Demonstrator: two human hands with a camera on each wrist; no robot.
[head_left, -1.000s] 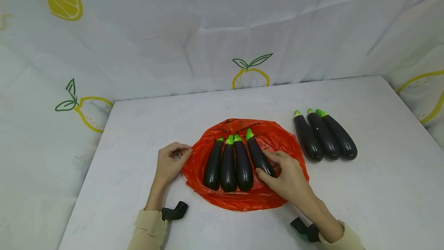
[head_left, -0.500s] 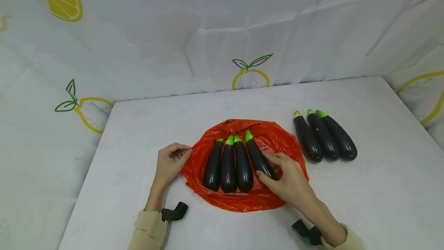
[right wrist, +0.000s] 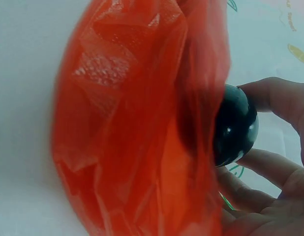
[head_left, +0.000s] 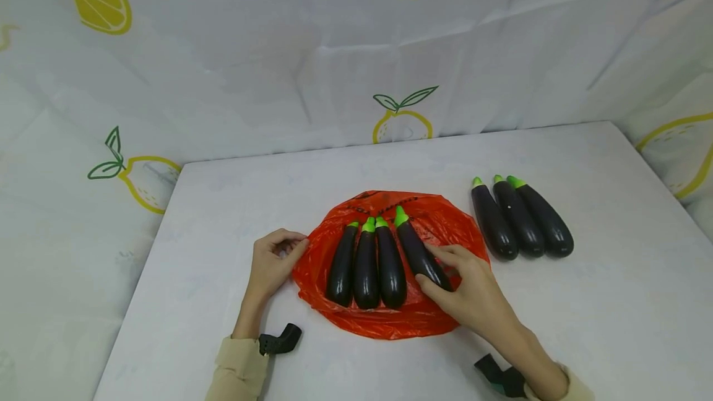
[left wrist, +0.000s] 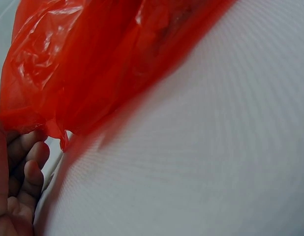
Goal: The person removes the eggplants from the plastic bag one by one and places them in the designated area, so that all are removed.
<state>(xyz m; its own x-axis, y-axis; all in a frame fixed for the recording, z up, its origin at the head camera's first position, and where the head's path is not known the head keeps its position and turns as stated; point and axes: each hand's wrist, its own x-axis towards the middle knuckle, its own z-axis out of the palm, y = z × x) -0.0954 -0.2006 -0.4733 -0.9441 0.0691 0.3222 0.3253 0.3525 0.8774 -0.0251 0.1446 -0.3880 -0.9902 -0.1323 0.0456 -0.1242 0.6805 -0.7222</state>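
Note:
A red plastic bag [head_left: 390, 323] lies spread on the table, its rim raised around the eggplants inside. My left hand [head_left: 271, 262] pinches the bag's left edge between thumb and forefinger; its other fingers [left wrist: 31, 169] are loosely curled below the bag in the left wrist view. Three dark purple eggplants [head_left: 366, 271] with green stems lie side by side within the bag. To their right, my right hand [head_left: 473, 286] grips another eggplant [head_left: 416, 249] near its thick end, thumb on one side and fingers on the other. That rounded end [right wrist: 235, 128] shows beyond the red plastic in the right wrist view.
Three more eggplants [head_left: 512, 218] lie close together right of the bag, on the white table [head_left: 223, 203]. Behind it hangs a white cloth [head_left: 250, 67] printed with lemons. A black wrist device [head_left: 281, 339] sits at the left wrist, a similar one [head_left: 501, 377] at the right.
My right hand has shifted slightly to the right, and the thick end of the gripped eggplant has moved with it. My left hand and the other eggplants stay in place.

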